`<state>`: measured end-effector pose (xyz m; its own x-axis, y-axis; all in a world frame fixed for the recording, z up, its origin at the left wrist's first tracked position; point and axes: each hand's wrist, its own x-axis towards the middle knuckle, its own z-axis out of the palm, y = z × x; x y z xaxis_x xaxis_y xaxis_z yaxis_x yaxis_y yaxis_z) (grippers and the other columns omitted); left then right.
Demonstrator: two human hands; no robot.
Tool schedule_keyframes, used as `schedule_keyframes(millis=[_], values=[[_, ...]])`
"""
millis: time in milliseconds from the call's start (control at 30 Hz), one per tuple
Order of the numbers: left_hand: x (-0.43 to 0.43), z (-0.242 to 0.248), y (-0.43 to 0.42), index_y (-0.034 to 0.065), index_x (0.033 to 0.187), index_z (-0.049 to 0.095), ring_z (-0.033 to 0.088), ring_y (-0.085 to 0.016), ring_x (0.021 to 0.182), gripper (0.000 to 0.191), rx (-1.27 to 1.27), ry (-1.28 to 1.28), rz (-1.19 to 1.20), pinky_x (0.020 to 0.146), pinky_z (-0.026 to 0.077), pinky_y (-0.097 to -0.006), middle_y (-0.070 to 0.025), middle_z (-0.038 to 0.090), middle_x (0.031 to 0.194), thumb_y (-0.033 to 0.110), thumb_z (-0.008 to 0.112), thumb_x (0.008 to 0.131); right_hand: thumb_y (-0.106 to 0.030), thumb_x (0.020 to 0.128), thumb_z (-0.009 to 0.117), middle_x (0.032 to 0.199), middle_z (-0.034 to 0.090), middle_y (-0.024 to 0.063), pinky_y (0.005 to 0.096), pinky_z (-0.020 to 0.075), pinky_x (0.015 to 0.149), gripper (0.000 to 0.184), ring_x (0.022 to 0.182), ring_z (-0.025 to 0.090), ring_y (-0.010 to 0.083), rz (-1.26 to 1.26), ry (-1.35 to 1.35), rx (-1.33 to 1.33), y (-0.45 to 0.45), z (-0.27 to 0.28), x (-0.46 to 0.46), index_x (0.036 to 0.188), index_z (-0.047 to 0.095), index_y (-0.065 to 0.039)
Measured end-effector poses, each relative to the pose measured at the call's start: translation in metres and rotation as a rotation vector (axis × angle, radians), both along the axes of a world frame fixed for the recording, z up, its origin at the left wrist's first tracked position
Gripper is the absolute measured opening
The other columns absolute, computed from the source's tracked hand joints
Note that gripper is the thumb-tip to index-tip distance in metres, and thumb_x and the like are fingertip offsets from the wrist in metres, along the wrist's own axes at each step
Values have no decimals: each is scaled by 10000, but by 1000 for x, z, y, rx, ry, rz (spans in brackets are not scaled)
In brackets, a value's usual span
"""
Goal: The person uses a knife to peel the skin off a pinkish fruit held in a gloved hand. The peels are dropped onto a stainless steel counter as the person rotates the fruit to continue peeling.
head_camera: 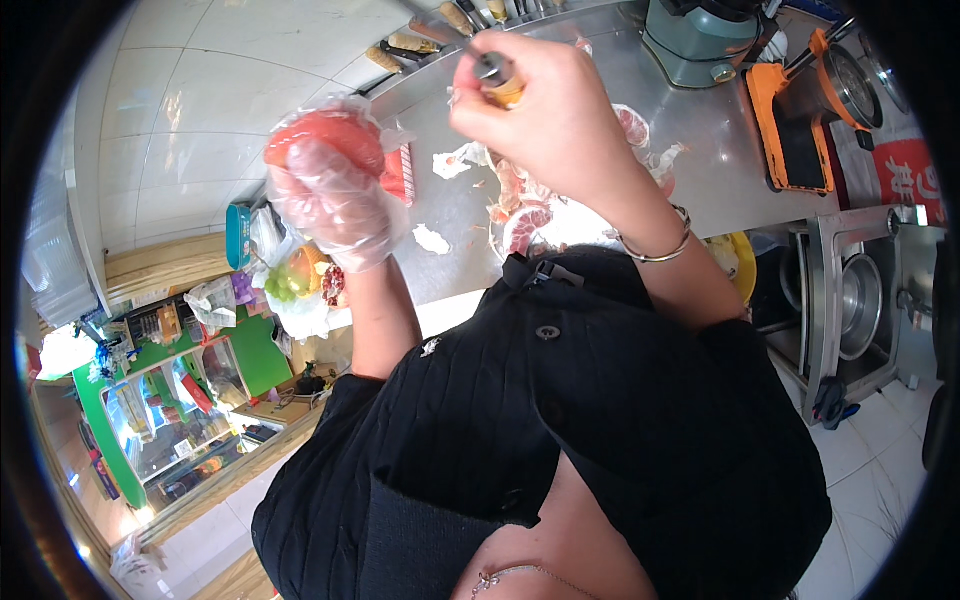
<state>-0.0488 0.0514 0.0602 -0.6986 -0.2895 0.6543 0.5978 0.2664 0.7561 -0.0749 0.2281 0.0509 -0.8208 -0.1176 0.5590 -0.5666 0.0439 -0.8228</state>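
Note:
My left hand, in a clear plastic glove, grips a peeled red citrus fruit, likely grapefruit, above the counter's left side. My bare right hand is closed around the yellowish handle of a knife or similar tool. Its blade is blurred and points to the upper left, apart from the fruit. Beneath my right forearm, peel pieces with pink insides and pale membrane lie heaped on the steel counter. Another peel piece lies to the right, partly behind my wrist. A scrap of white pith lies nearer me.
Several handled tools line the tiled wall. A grey-green appliance base and an orange-and-black stand occupy the right. Mixed fruit sits at far left, near a red striped packet. A yellow bowl shows beside my right elbow.

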Motion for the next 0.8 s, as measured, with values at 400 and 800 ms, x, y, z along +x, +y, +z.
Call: schedule_keyframes(millis=[400, 800], values=[[10, 3, 14, 62, 1124, 531, 587, -192, 888, 554, 303, -288, -187, 780, 508, -300, -75, 593, 1007, 584, 553, 937, -123, 856, 711, 665, 587, 30, 229, 371, 488, 175, 554, 493, 45, 189, -35, -13, 5, 19, 13, 957, 667, 13], [4, 1, 7, 3, 1024, 596, 597, -152, 851, 479, -116, -134, -155, 754, 487, -283, -77, 636, 946, 478, 548, 981, -93, 753, 730, 641, 577, 113, 335, 446, 510, 205, 561, 606, 224, -14, 309, 254, 5, 19, 10, 918, 639, -11]])
